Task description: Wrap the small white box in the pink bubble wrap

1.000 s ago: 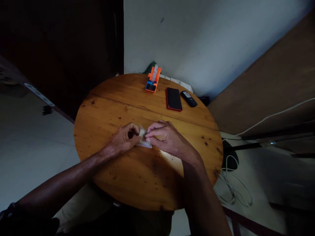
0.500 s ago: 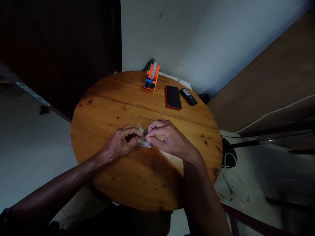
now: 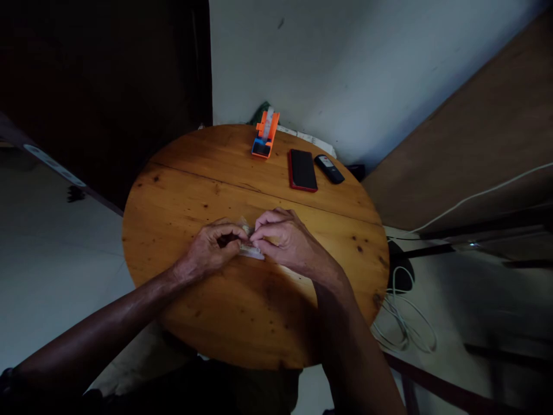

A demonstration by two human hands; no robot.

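Near the middle of the round wooden table (image 3: 207, 323), a small clear plastic packet (image 3: 252, 253) with a whitish lower edge lies between my hands. My left hand (image 3: 215, 245) pinches its left side with thumb and forefinger. From the right, my right hand (image 3: 283, 236) is closed in a pinch on the same packet, its fingertips almost touching those of the left. A crinkled, see-through part of the plastic stands up behind the fingertips. My fingers cover most of the packet, so what is inside it cannot be made out.
Toward the back stands an orange and blue tape dispenser (image 3: 265, 135). A dark phone with a red edge (image 3: 303, 170) and a black handset (image 3: 329, 169) lie right of it. A wall rises behind the table. Pale cable (image 3: 406, 323) lies coiled on the floor at right.
My right hand has shifted slightly left, closer to the left fingertips. Both hands keep their pinch on the plastic packet. The whole view has moved a little.
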